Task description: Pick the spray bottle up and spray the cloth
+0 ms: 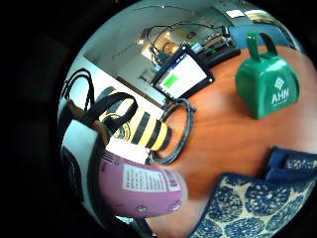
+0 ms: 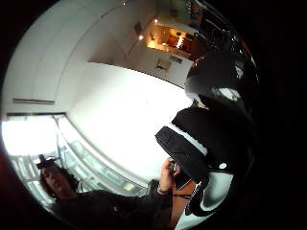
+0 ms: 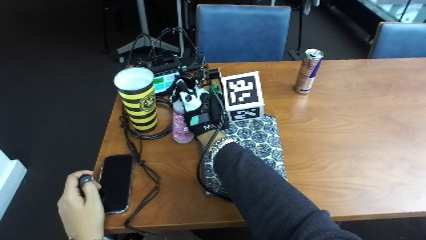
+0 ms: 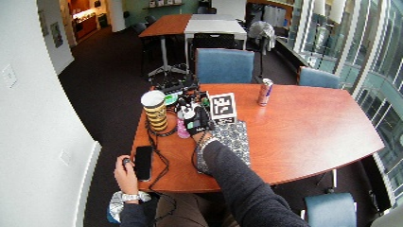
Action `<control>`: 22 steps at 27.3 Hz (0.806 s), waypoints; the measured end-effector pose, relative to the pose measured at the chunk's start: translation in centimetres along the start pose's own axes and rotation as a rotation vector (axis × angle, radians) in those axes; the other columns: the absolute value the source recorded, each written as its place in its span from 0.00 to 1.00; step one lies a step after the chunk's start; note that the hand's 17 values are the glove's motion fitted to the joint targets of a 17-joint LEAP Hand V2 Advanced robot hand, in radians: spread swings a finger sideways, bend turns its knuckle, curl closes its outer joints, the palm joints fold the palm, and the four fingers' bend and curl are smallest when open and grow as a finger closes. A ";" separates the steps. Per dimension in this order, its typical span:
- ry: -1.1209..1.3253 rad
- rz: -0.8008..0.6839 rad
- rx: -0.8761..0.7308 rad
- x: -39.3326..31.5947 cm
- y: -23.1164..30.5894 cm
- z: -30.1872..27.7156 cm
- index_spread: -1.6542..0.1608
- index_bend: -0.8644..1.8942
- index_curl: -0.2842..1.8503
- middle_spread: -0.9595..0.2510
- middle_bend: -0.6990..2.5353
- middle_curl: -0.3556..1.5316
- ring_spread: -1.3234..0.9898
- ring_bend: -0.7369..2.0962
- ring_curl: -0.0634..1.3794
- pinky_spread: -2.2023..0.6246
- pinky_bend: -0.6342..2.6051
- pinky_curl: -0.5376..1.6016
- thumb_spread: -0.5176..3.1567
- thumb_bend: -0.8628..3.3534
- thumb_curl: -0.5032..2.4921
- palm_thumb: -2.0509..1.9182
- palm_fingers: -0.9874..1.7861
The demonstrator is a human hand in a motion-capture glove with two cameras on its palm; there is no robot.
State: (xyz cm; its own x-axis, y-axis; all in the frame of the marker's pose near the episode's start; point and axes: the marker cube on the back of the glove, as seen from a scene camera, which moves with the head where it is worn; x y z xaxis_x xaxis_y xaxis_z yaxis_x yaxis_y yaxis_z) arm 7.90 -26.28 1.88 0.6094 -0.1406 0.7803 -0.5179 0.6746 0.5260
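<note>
On the desk (image 3: 346,150): your gloved right hand (image 3: 198,116) sits at the pink spray bottle (image 3: 180,129), just left of the patterned cloth (image 3: 256,137).
Spray bottle position: it stands upright on the desk between the yellow-and-black striped cup (image 3: 140,102) and the cloth, close beside both.
Bottle relative to your fingers: the white spray head is at the level of your fingers (image 3: 184,96), which curl over and around it; the pink body hangs below them, left of your palm.
Finger state: closed around the bottle's top. You cannot tell from these views whether the base is touching the desk.
Little-finger palm view: the pink body with its white label (image 1: 141,191) fills the space next to your palm, with the striped cup (image 1: 141,130) just behind it.
Cloth: blue-and-white patterned, lying flat on the desk under your forearm, its near edge close to the desk edge.
Other items: a green bell (image 1: 267,82) stands past the cloth; a drinks can (image 3: 307,71) stands well apart toward the far side; a tablet (image 1: 183,77) and cables lie behind the cup.
Left hand (image 3: 81,205): bare, at the desk's near edge beside a black phone (image 3: 116,182).
</note>
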 end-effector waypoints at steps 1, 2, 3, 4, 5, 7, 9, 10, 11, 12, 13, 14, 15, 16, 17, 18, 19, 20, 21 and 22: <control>0.014 -0.011 -0.005 -0.2 0.0 0.1 0.76 0.43 0.41 0.61 0.40 0.47 0.50 0.48 0.35 0.67 0.34 0.43 0.48 0.20 0.24 0.62 0.85; 0.032 -0.025 -0.010 -0.3 0.0 0.3 0.76 0.43 0.41 0.61 0.40 0.47 0.50 0.48 0.35 0.67 0.34 0.43 0.48 0.20 0.24 0.62 0.85; 0.050 -0.038 -0.014 -0.5 0.0 0.4 0.76 0.43 0.41 0.61 0.40 0.47 0.50 0.48 0.35 0.67 0.34 0.43 0.48 0.20 0.24 0.62 0.85; 0.064 -0.051 -0.018 -0.6 0.1 0.4 0.76 0.43 0.41 0.61 0.40 0.47 0.50 0.48 0.35 0.67 0.34 0.43 0.48 0.20 0.24 0.62 0.85; 0.073 -0.064 -0.019 -0.8 0.2 0.4 0.76 0.43 0.41 0.61 0.40 0.47 0.50 0.48 0.35 0.66 0.34 0.43 0.48 0.20 0.24 0.62 0.85; 0.085 -0.087 -0.009 -1.2 0.3 0.2 0.76 0.42 0.41 0.61 0.40 0.47 0.50 0.48 0.35 0.66 0.34 0.43 0.48 0.20 0.24 0.62 0.85; 0.093 -0.105 0.010 -1.6 0.4 0.0 0.76 0.42 0.41 0.61 0.40 0.47 0.50 0.48 0.35 0.66 0.34 0.43 0.48 0.20 0.24 0.62 0.85; 0.096 -0.111 0.020 -1.7 0.3 -0.2 0.76 0.42 0.41 0.61 0.40 0.47 0.49 0.48 0.35 0.66 0.34 0.43 0.48 0.20 0.24 0.62 0.85; 0.098 -0.116 0.032 -1.8 0.2 -0.5 0.76 0.42 0.41 0.61 0.40 0.47 0.49 0.48 0.35 0.66 0.34 0.43 0.48 0.20 0.24 0.62 0.85; 0.098 -0.122 0.043 -2.0 0.1 -0.7 0.76 0.43 0.41 0.61 0.40 0.47 0.49 0.48 0.35 0.66 0.34 0.43 0.48 0.20 0.24 0.62 0.85; 0.096 -0.129 0.053 -2.2 0.0 -0.9 0.76 0.43 0.41 0.61 0.40 0.47 0.49 0.48 0.35 0.66 0.34 0.43 0.48 0.20 0.24 0.62 0.85; 0.092 -0.135 0.060 -2.3 -0.1 -1.1 0.76 0.43 0.41 0.60 0.40 0.47 0.49 0.48 0.36 0.66 0.34 0.43 0.48 0.20 0.24 0.62 0.85; 0.088 -0.141 0.064 -2.5 -0.3 -1.2 0.76 0.43 0.41 0.60 0.40 0.47 0.49 0.48 0.35 0.66 0.34 0.43 0.48 0.20 0.24 0.62 0.85; 0.085 -0.145 0.066 -2.7 -0.5 -1.2 0.76 0.43 0.41 0.60 0.40 0.47 0.49 0.48 0.35 0.66 0.34 0.43 0.48 0.20 0.24 0.62 0.86; 0.083 -0.148 0.065 -2.9 -0.8 -1.2 0.76 0.43 0.41 0.60 0.41 0.47 0.49 0.48 0.35 0.66 0.33 0.43 0.48 0.20 0.24 0.62 0.86; 0.083 -0.150 0.063 -3.2 -1.0 -1.2 0.76 0.43 0.41 0.60 0.41 0.47 0.49 0.48 0.35 0.66 0.33 0.43 0.48 0.20 0.24 0.62 0.86; 0.084 -0.151 0.063 -3.4 -1.2 -1.3 0.76 0.43 0.41 0.60 0.41 0.47 0.49 0.48 0.35 0.66 0.33 0.43 0.48 0.20 0.24 0.62 0.86; 0.086 -0.151 0.063 -3.6 -1.3 -1.3 0.76 0.43 0.41 0.60 0.41 0.47 0.49 0.48 0.35 0.66 0.33 0.43 0.47 0.20 0.24 0.62 0.86; 0.088 -0.148 0.063 -3.6 -1.4 -1.4 0.76 0.43 0.41 0.60 0.41 0.47 0.49 0.48 0.35 0.66 0.33 0.43 0.47 0.20 0.24 0.62 0.86; 0.089 -0.144 0.062 -3.6 -1.4 -1.5 0.76 0.44 0.41 0.60 0.41 0.47 0.49 0.48 0.35 0.66 0.33 0.43 0.47 0.20 0.24 0.61 0.86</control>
State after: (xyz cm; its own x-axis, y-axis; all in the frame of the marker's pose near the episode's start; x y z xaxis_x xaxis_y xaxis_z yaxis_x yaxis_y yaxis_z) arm 7.30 -25.67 -2.19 0.7289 -0.1660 0.6642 -0.4560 0.6059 0.6518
